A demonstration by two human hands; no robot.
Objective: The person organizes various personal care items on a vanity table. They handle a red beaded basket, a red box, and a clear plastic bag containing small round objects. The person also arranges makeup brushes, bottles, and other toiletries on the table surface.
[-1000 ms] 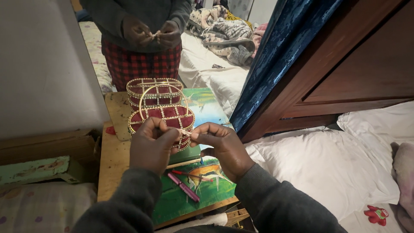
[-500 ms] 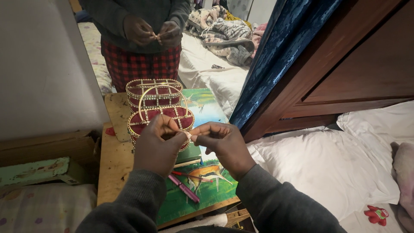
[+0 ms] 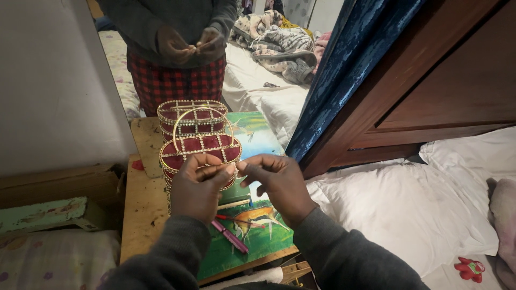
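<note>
Left hand [image 3: 198, 185]: your fingers curl in, pinching something thin; what it is, you cannot tell.
Right hand [image 3: 279, 182]: fingertips meet the left's, closed on the same small piece.
Basket [image 3: 200, 153]: red, round, gold-beaded lattice and hoop handle, on the counter [image 3: 141, 207] just beyond your hands.
Room: mirror [image 3: 177, 59] close behind; bed [image 3: 408, 204] right.
Pen [image 3: 230, 240]: pink, near the front edge.

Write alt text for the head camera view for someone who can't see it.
Left hand and right hand meet fingertip to fingertip, pinching something too small to identify, above a red, gold-trimmed round basket. It sits on a wooden table before a mirror, beside a pink pen.
</note>
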